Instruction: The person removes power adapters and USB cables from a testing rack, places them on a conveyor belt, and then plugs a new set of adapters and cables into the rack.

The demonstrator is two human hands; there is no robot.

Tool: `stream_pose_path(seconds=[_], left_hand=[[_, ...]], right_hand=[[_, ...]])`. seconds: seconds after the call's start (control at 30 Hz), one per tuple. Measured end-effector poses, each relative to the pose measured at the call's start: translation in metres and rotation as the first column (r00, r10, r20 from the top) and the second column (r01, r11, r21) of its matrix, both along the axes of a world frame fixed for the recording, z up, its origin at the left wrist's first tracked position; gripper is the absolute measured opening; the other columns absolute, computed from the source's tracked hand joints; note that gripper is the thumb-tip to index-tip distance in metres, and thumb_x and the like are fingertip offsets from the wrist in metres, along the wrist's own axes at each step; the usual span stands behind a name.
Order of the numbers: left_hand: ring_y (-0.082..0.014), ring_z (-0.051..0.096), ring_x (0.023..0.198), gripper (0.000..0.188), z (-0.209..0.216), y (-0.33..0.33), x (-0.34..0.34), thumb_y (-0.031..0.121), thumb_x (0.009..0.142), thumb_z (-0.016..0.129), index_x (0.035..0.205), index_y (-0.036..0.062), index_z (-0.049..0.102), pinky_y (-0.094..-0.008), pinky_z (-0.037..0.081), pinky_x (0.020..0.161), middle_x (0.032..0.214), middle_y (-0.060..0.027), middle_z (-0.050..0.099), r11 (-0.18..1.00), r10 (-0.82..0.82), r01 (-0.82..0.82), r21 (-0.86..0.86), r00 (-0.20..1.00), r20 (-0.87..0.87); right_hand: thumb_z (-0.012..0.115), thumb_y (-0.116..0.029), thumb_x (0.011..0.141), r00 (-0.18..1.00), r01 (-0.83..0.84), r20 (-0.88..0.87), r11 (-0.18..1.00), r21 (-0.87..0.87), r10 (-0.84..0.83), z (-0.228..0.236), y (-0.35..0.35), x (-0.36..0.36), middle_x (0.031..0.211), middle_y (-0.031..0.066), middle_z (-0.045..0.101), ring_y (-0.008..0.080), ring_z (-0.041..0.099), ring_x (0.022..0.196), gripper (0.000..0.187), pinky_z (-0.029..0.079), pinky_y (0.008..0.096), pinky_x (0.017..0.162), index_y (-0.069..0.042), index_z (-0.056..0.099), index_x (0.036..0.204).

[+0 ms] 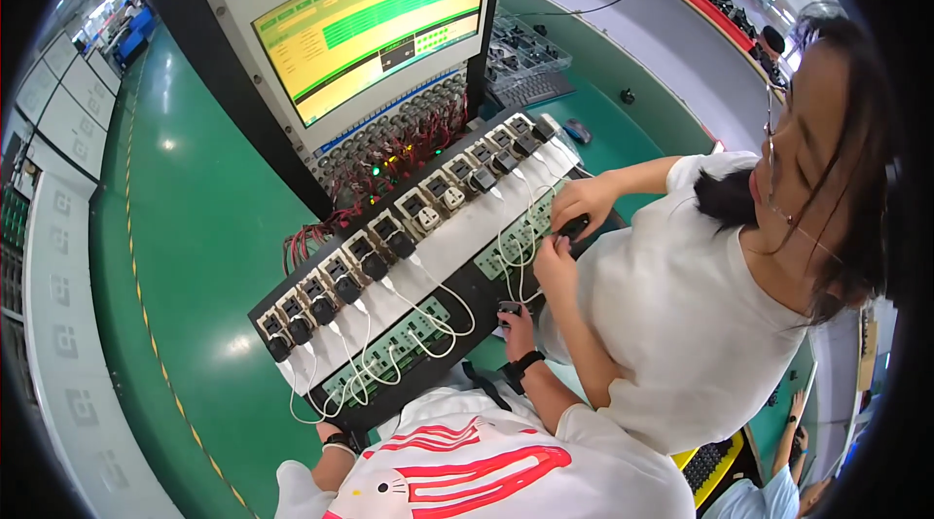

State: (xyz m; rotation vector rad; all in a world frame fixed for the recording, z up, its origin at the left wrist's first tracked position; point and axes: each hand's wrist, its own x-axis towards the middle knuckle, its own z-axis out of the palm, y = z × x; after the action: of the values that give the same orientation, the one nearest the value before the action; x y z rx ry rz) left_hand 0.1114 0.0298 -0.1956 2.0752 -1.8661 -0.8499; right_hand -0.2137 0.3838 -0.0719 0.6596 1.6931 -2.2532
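My right hand [519, 332], a black band on its wrist, is closed around a small dark block [509, 309] that looks like a power adapter. It is at the near edge of the long test panel [428, 271]. My left hand [331, 435] is low at the panel's near left end, its fingers mostly hidden. Several black power adapters [373, 266] are plugged into the row of sockets along the panel's far side. White cables [465, 305] loop from them to green circuit boards [397, 344]. Two socket places hold white plugs [428, 218].
A co-worker [681, 295] stands close on my right, both hands holding a black adapter [574, 225] over the panel's right part. Behind the panel rises a rack with a lit screen [379, 28] and red wiring [399, 154]. A keyboard [530, 89] and mouse [578, 130] lie beyond.
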Motion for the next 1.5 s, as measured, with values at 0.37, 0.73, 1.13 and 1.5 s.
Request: stream_pose_path(seconds=[0.37, 0.73, 1.13, 1.5], left_hand=[[-0.0336, 0.061, 0.076, 0.043, 0.023, 0.024, -0.014, 0.029, 0.093, 0.038, 0.096, -0.0035, 0.066, -0.0404, 0.048, 0.070, 0.092, -0.0196, 0.066, 0.994, 0.092, -0.089, 0.059, 0.994, -0.055], [-0.0340, 0.061, 0.094, 0.068, 0.091, 0.040, -0.042, 0.052, 0.087, 0.035, 0.111, -0.0077, 0.059, -0.0392, 0.047, 0.082, 0.107, -0.0217, 0.062, 0.874, 0.414, -0.332, 0.356, 0.892, -0.183], [-0.0450, 0.050, 0.108, 0.068, 0.083, 0.040, -0.043, 0.050, 0.088, 0.033, 0.107, -0.0096, 0.058, -0.0442, 0.038, 0.091, 0.112, -0.0305, 0.056, 0.895, 0.373, -0.343, 0.286, 0.926, -0.056], [-0.0480, 0.048, 0.106, 0.061, 0.089, 0.039, -0.044, 0.043, 0.091, 0.031, 0.103, -0.0084, 0.060, -0.0481, 0.037, 0.088, 0.110, -0.0319, 0.055, 0.898, 0.338, -0.329, 0.294, 0.941, 0.019]], right_hand=[[0.063, -0.009, 0.071, 1.000, -0.024, 0.012, 0.999, 0.024, 0.024, -0.001, 0.002, -0.012, 0.074, 0.0000, 0.052, 0.0105, 0.047, 0.062, 0.020, 0.033, 0.0247, 0.051, -0.008, 0.056, 0.090], [0.065, -0.008, 0.074, 0.713, -0.470, -0.035, 0.513, 0.718, 0.701, 0.067, -0.013, -0.042, 0.078, 0.0078, 0.058, 0.0150, 0.052, 0.052, 0.040, 0.046, 0.0282, 0.051, -0.002, 0.050, 0.110], [0.064, -0.013, 0.080, 0.583, -0.185, -0.233, 0.406, 0.895, 0.779, 0.048, -0.132, -0.163, 0.119, 0.0296, 0.040, 0.0453, 0.050, 0.098, 0.056, 0.043, 0.0458, 0.085, 0.003, 0.035, 0.125], [0.060, -0.022, 0.085, 0.683, -0.229, 0.179, -0.026, 0.973, 0.708, 0.069, -0.163, -0.151, 0.116, 0.0278, 0.047, 0.0442, 0.055, 0.098, 0.060, 0.048, 0.0479, 0.079, 0.001, 0.026, 0.129]])
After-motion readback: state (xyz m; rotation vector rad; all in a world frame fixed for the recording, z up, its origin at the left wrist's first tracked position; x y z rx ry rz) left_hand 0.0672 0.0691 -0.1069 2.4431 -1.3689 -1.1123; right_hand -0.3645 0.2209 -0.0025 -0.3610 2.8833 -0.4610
